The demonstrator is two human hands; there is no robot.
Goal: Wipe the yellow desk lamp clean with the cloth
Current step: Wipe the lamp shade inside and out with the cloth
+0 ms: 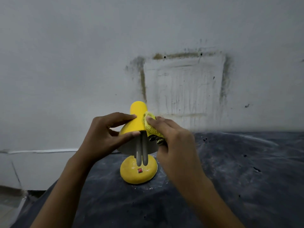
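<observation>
The yellow desk lamp stands on a dark dusty table, its shade tilted toward me so the grey bulb tubes show. Its round yellow base carries a small red switch. My left hand grips the left side of the shade, thumb at the rim and fingers higher up. My right hand holds a bunched yellow cloth and presses it against the right side of the shade.
A stained white wall rises just behind the lamp. The table's left edge drops away to a light floor at the lower left. Dust rings the lamp base.
</observation>
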